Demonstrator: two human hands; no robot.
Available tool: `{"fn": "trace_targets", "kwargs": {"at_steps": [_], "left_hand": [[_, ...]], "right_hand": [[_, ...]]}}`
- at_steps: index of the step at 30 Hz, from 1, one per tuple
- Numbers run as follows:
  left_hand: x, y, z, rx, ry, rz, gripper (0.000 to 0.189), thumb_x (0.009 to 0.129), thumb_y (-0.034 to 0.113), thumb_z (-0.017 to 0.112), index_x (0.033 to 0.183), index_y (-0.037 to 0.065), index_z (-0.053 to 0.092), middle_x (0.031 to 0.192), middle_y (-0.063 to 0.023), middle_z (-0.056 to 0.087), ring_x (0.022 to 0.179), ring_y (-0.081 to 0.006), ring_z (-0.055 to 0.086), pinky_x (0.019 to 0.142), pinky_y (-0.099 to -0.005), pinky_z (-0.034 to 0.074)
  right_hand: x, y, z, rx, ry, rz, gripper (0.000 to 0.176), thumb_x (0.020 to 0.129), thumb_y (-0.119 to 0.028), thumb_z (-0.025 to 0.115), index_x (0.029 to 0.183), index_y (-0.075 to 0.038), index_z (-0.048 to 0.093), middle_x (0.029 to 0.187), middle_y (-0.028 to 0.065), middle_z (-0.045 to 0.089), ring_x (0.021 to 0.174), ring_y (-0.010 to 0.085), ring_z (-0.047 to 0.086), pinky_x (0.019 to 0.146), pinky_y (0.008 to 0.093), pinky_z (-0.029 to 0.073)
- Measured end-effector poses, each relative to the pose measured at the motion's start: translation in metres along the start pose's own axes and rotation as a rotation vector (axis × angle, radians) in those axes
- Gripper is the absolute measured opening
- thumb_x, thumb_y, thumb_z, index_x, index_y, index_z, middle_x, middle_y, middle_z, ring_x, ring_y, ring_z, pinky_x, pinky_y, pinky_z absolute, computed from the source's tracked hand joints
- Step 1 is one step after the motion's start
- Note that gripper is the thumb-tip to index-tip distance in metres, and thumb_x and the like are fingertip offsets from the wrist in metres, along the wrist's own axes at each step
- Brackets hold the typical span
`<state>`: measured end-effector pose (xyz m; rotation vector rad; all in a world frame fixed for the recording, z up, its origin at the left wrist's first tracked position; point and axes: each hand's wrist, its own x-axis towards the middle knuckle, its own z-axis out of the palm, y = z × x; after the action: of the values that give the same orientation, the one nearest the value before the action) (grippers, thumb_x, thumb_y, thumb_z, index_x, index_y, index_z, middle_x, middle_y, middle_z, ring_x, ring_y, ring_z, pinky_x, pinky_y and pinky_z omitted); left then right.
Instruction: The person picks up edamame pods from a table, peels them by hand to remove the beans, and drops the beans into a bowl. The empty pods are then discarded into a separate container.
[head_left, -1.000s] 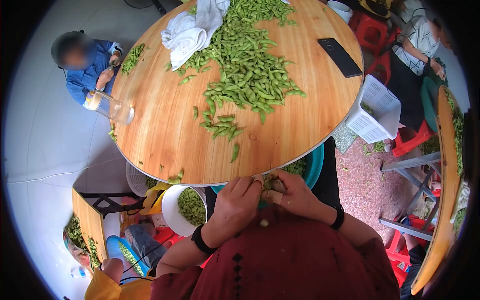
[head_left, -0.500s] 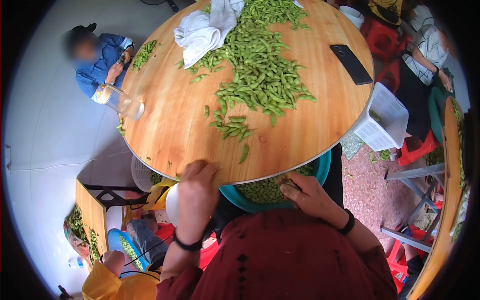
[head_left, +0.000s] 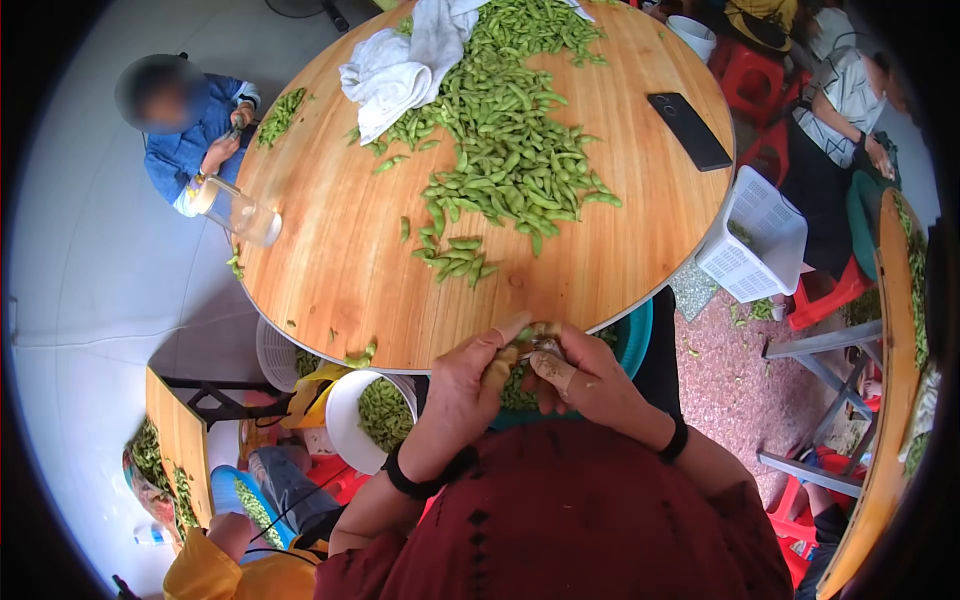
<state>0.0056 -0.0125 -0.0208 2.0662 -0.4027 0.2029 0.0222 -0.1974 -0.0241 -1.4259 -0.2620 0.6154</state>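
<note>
One slim green bean pod [head_left: 527, 334], partly hidden, is resting at the fingertips; its long axis I cannot tell. The left hand [head_left: 462, 388] is pinching narrowly from nine o'clock, the right hand [head_left: 598, 388] likewise from three, both equally near. Underneath, a round teal plastic basin [head_left: 636, 338] is sitting; at eight, a round white plastic bucket [head_left: 345, 418] is standing.

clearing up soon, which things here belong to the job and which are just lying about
In use, it seems:
green pods
teal basin
nearer white bucket

Probably just lying about:
black phone
white cloth
clear container
</note>
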Motion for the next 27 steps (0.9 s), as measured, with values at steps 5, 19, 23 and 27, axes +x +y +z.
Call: {"fn": "trace_targets", "kwargs": {"at_steps": [5,19,23,27], "left_hand": [[-0.003,0.007,0.000,-0.199,-0.092,-0.188,0.051,0.089,-0.008,0.047,0.137,0.009,0.054,0.092,-0.0046,0.065,0.074,-0.0109,0.057,0.072,-0.0239,0.048],[-0.015,0.012,-0.006,-0.250,-0.192,-0.108,0.047,0.091,-0.002,0.049,0.137,0.006,0.054,0.082,-0.0003,0.058,0.069,-0.0089,0.051,0.066,-0.0236,0.045],[-0.017,0.002,-0.003,-1.149,-0.228,-0.700,0.038,0.096,0.003,0.051,0.133,0.006,0.056,0.082,0.0023,0.057,0.067,-0.0075,0.049,0.062,-0.0203,0.039],[-0.009,0.013,0.001,-0.739,-0.126,-0.542,0.030,0.095,0.006,0.058,0.125,0.004,0.060,0.083,0.0001,0.060,0.070,-0.0084,0.054,0.060,-0.0222,0.041]], "right_hand": [[-0.003,0.005,-0.001,0.136,0.004,-0.006,0.023,0.100,-0.019,0.050,0.116,-0.003,0.050,0.080,0.0042,0.063,0.055,0.0079,0.055,0.048,0.0221,0.041],[-0.013,0.002,-0.004,0.459,-0.154,0.126,0.018,0.100,-0.015,0.049,0.115,-0.007,0.051,0.076,0.0035,0.058,0.049,0.0088,0.045,0.044,0.0225,0.035],[-0.011,0.006,-0.009,0.767,-0.271,0.275,0.016,0.099,-0.016,0.049,0.113,-0.010,0.052,0.074,0.0038,0.056,0.046,0.0098,0.042,0.042,0.0233,0.033],[-0.009,0.013,-0.009,0.818,-0.236,0.277,0.014,0.099,-0.016,0.049,0.111,-0.009,0.052,0.074,0.0048,0.058,0.046,0.0111,0.044,0.042,0.0242,0.034]]}}
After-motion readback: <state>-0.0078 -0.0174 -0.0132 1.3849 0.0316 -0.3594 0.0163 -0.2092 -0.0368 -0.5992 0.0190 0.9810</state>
